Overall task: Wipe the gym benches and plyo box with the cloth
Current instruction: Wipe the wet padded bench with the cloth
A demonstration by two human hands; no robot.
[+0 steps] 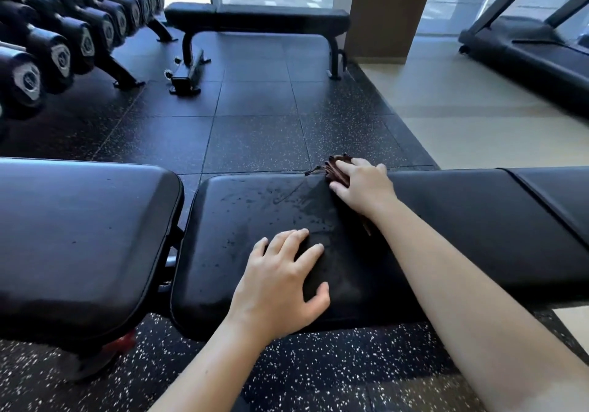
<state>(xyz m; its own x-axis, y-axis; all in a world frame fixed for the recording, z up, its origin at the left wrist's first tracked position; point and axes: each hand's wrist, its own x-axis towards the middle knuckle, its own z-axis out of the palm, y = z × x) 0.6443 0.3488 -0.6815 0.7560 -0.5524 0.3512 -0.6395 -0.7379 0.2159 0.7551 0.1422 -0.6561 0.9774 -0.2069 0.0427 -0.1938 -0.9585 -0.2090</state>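
- The right hand [360, 185] presses flat on a dark brown cloth [339, 169] at the far edge of the near bench's seat pad [255, 207]; fingers spread over the cloth, pinning it rather than bunching it.
- The left hand [283, 281] lies open and empty, palm down on the front part of the same pad, apparently steadying the body.
- The pad shows damp streaks and droplets between the two hands and toward its left end, so this pad looks partly wiped; the cloth sits at the far edge, as if mid-stroke.
- The long back pad [471, 207] to the right, under the right forearm, shows no wet marks that I can make out; it probably remains to be done.
- A second bench pad [79, 229] just beside on the left looks dry apart from a few specks; whether it is wiped I cannot tell.
- The flat bench [255, 19] by the window stands well apart, across the rubber floor [255, 118]; its state is not readable.
- No plyo box is in view, so that part appears still ahead.
- Judgement: early to middle of the task.
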